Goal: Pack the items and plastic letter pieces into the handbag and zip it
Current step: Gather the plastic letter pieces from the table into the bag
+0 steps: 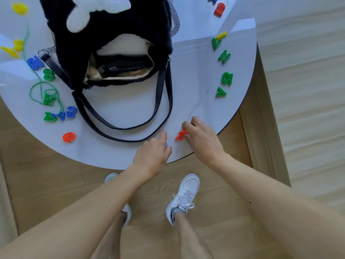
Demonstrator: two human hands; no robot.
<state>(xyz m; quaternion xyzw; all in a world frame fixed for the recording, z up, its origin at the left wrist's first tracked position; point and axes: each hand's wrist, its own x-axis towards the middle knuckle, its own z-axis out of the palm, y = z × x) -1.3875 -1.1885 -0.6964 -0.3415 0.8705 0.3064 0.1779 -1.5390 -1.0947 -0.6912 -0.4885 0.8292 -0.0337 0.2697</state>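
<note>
Leaving yellow letters point(19, 8) loose at the upper left of the white table point(121, 113). Leaving below them a green eight point(49, 74), a green string point(35, 94) looping among more pieces, and an orange ring point(69, 137) at the lower left of the tabletop.

Aiming for the handbag point(112, 21) at upper centre, black and fluffy, lying with its mouth toward the hands. Seeing the zip point(85, 79) undone and gaping, a dark item point(121, 65) sitting inside, and the straps point(164, 101) trailing down in a loop toward the near edge.

Working just below that loop, at lower centre. Curling the left hand point(152, 157) over a small blue piece point(166, 145), with only a sliver showing at the fingertips, so judging a hold rather than seeing one plainly. Pinching an orange letter point(180, 135) between thumb and fingertips of the right hand point(200, 141), just beside the left. Not telling whether that letter is touching the table or just lifting off.

Passing over, further right, a column of green letters point(225, 56) running down the right side of the tabletop.

Judging the step: gathering letters, with packing far from done and zipping not yet begun. Calling next for lifting both pieces clear of the straps, carrying them up to the open mouth and dropping them in beside the dark item, without snagging the zip teeth.
</note>
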